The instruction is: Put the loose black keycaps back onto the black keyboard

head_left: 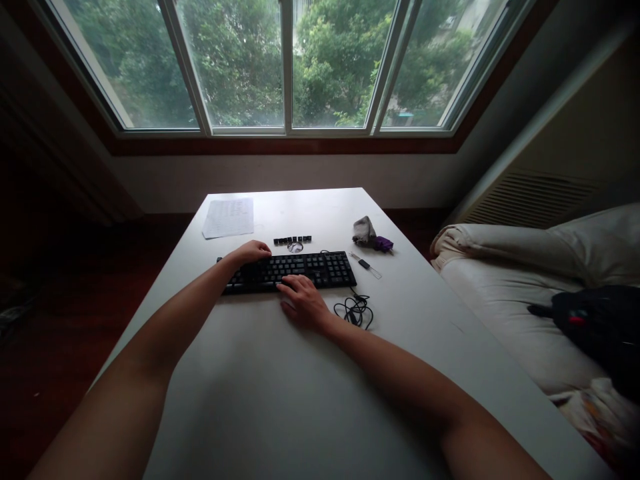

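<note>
A black computer keyboard (320, 268) lies across the white table in front of me. At its rear left part is my left hand (253, 251), fingers curled and pressed together; whatever they hold is hidden. My right hand (303, 300) rests at the front edge near the middle, fingers stretched over the lowest keys and the thumb on the table. Behind the keyboard stands a row of several black keycaps (293, 240), with a small round shiny thing (295, 247) just in front of it. A wire keycap puller (365, 264) with a dark handle lies to the right.
Coiled black cable (354, 311) lies by the keyboard's right front corner. A grey cloth (364, 231) and a purple bundle (384, 244) sit at the right rear. Printed paper (229, 218) lies at the left rear of the table (280, 387). A pale sofa (510, 300) stands right.
</note>
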Available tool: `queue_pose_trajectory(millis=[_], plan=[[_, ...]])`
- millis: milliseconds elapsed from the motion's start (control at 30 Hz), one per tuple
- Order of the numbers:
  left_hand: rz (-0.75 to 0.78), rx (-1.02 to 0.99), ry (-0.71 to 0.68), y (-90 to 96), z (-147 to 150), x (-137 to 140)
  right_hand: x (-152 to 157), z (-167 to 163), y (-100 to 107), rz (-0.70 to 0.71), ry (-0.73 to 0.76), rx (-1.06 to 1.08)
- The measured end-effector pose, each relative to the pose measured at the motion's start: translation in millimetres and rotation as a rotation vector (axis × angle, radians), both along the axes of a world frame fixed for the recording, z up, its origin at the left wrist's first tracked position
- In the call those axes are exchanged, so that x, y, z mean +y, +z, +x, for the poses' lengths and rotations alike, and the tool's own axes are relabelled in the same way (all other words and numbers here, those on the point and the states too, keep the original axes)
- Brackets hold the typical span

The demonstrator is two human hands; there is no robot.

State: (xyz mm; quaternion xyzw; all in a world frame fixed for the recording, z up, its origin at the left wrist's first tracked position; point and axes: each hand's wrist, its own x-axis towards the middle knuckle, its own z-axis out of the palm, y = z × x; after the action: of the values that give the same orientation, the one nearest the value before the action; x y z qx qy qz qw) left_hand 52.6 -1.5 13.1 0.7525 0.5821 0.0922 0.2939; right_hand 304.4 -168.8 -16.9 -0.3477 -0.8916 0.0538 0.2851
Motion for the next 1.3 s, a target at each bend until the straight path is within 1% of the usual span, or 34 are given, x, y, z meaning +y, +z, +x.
queue_pose_trajectory(millis=[100, 200, 433, 633, 767, 867, 1033, 1300], plan=[[-0.014, 0.018, -0.018, 3.5, 2, 0, 0, 0, -1, 0.006, -0.001, 0.001], [0.029, 0.058, 0.006, 4.5, 5, 1, 0, 0, -1, 0.017, -0.004, -0.005], [0.218, 0.096, 0.152, -4.2, 19, 11, 0, 2, 0, 0.023, -0.006, -0.020], [0.366, 0.125, 0.173, -9.3, 32, 27, 1, 4, -1, 0.023, -0.012, -0.026], [0.386, 0.164, 0.170, -9.7, 39, 36, 3, 5, -2, 0.024, -0.005, -0.032], [0.400, 0.228, 0.155, -9.0, 44, 38, 4, 5, -2, 0.020, -0.005, -0.028], [0.429, 0.300, 0.135, -7.4, 47, 34, 4, 6, -2, 0.023, 0.002, -0.023], [0.427, 0.349, 0.104, 0.3, 40, 23, 2, 6, 0, 0.011, 0.002, -0.012]])
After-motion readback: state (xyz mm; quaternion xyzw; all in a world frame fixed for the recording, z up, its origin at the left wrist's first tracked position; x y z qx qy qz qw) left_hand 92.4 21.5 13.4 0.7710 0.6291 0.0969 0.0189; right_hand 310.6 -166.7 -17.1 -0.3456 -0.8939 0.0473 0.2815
